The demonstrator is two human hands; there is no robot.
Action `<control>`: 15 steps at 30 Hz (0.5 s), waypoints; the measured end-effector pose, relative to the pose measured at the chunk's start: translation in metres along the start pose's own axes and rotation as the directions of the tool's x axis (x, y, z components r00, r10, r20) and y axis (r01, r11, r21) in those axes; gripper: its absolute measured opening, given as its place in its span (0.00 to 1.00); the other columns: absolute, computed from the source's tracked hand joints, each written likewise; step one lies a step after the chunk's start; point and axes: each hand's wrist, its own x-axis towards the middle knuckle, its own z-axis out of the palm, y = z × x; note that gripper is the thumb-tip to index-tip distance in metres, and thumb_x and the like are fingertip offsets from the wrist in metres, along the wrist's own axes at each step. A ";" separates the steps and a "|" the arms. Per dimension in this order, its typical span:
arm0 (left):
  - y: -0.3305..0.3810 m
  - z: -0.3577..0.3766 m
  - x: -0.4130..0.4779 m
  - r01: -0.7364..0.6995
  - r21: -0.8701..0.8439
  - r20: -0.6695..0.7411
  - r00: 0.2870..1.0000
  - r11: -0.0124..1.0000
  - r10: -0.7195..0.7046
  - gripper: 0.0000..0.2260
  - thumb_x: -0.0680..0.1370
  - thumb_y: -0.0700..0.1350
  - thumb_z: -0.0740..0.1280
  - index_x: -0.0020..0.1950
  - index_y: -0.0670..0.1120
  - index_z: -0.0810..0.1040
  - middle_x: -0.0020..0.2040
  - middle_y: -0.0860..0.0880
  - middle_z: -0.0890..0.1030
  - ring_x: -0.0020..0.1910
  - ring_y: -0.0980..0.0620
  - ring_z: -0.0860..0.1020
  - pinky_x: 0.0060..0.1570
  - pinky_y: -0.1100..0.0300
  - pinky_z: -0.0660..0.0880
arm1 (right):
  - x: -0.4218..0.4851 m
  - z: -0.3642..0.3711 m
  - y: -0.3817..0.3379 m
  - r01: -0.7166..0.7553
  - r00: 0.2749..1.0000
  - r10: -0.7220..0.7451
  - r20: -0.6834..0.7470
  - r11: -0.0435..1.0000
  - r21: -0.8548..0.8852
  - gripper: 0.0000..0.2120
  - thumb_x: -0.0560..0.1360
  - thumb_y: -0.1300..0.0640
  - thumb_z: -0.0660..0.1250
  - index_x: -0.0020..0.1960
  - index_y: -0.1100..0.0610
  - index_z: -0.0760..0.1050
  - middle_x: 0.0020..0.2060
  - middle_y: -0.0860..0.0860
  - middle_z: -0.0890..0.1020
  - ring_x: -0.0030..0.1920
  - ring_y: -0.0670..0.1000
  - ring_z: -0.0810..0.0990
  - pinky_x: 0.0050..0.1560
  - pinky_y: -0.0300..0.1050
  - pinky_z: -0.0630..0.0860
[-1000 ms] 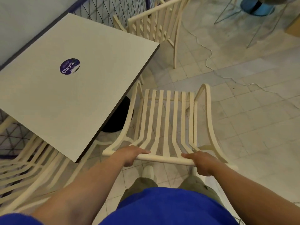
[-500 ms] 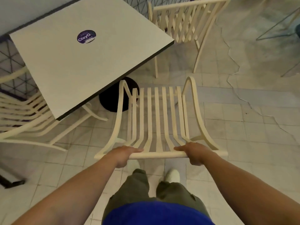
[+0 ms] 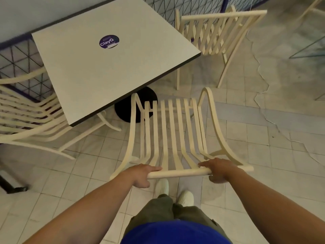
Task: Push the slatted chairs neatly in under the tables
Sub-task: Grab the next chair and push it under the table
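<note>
A cream slatted chair [image 3: 173, 134] stands in front of me, seen from behind and above. Both hands grip its top rail: my left hand [image 3: 142, 175] toward the rail's left end, my right hand [image 3: 218, 170] toward the right. The chair's front sits just off the near right edge of a square white table [image 3: 109, 71] with a purple round sticker [image 3: 109, 41]. The seat is outside the tabletop, beside the table's black round base [image 3: 136, 106].
Another slatted chair [image 3: 33, 118] sits tucked at the table's left side, and a third [image 3: 218, 34] stands at the far right corner. A wire mesh fence [image 3: 190, 4] runs behind. A cable [image 3: 263, 95] trails across the tiled floor on the right.
The chair has pulled back from the table's right edge and turned; it now faces the table's near corner region. Both hands kept their grip on the top rail.
</note>
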 end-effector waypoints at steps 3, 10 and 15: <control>-0.004 -0.004 0.001 -0.019 0.032 0.000 1.000 0.999 0.019 0.39 0.75 0.42 0.69 0.78 0.69 0.56 0.66 0.50 0.73 0.57 0.48 0.76 0.58 0.52 0.76 | 0.003 0.003 0.005 -0.036 0.999 0.035 0.017 0.999 0.024 0.36 0.71 0.53 0.70 0.73 0.33 0.62 0.65 0.45 0.76 0.58 0.50 0.78 0.61 0.49 0.75; 0.001 0.002 0.004 -0.013 0.043 -0.016 1.000 0.999 0.014 0.43 0.76 0.33 0.66 0.77 0.72 0.53 0.65 0.50 0.71 0.56 0.47 0.76 0.57 0.49 0.77 | -0.003 0.005 0.013 -0.121 0.992 0.119 -0.028 0.991 -0.050 0.39 0.76 0.63 0.67 0.78 0.36 0.56 0.69 0.48 0.72 0.59 0.48 0.76 0.57 0.42 0.74; 0.005 0.006 -0.001 0.026 0.047 -0.073 0.997 0.999 -0.023 0.43 0.77 0.33 0.66 0.76 0.72 0.54 0.64 0.50 0.73 0.54 0.48 0.76 0.56 0.49 0.77 | 0.004 -0.001 0.015 -0.009 1.000 0.011 0.023 0.998 -0.062 0.41 0.75 0.64 0.66 0.77 0.33 0.53 0.70 0.48 0.71 0.63 0.51 0.75 0.62 0.45 0.73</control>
